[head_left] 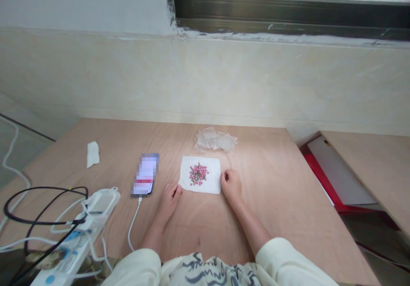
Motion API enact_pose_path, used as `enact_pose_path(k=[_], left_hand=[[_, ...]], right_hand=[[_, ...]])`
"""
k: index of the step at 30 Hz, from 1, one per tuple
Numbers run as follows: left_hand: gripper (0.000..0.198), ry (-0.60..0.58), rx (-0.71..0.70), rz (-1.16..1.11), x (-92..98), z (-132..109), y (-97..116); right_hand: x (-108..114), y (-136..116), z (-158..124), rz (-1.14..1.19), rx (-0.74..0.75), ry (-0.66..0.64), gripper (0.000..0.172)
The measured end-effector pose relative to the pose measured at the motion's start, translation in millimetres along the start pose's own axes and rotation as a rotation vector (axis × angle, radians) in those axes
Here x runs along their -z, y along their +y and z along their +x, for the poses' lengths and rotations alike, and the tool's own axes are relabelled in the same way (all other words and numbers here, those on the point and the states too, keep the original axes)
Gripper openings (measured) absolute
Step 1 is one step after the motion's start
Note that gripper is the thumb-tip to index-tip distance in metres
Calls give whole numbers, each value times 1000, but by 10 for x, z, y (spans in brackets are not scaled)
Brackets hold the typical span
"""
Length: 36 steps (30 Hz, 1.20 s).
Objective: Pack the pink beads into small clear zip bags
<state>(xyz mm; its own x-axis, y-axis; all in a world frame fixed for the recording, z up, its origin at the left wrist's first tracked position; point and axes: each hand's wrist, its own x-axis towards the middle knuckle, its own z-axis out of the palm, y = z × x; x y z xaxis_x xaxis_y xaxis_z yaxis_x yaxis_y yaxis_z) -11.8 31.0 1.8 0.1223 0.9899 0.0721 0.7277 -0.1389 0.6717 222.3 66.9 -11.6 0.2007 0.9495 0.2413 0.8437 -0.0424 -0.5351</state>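
Note:
A white paper sheet [188, 182] lies on the plywood table [262, 179], carrying a small heap of pink round-headed pins mixed with silver metal pieces [198, 174]. My left hand [169, 200] rests at the sheet's lower left corner, fingers lightly curled and touching its edge. My right hand [231, 185] lies beside the sheet's lower right edge, curled loosely, with nothing visible in it. Neither hand touches the heap. Behind the sheet lies a bunch of clear plastic bags [215, 140].
A smartphone [144, 175] with a blurred screen lies left of the sheet, its white cable trailing toward me. Farther left are a white tissue [92, 154] and a white power strip [96, 204] tangled with black and white cables. A wall rises behind the table.

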Motion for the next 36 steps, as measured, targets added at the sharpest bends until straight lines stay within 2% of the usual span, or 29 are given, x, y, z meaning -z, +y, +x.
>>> enact_pose_path(k=[22,27,29,31,34,36], left_hand=[[29,11,24,-23,15,12,29],[28,11,50,-47,27,31,25],[27,17,63,-67,30,46,20],[27,20,72,-79,32,59,13],[27,19,84,-87,36,70,12],[27,16,91,-100,42,73,21]], right_hand=[[21,13,-1,101,6,-1,25],[72,39,24,199,-70,-79,26],[94,59,91,249,-139,-120,26],[115,74,220,265,-195,-103,24],[129,65,511,155,-173,56,19],[113,37,720,31,-103,138,28]])
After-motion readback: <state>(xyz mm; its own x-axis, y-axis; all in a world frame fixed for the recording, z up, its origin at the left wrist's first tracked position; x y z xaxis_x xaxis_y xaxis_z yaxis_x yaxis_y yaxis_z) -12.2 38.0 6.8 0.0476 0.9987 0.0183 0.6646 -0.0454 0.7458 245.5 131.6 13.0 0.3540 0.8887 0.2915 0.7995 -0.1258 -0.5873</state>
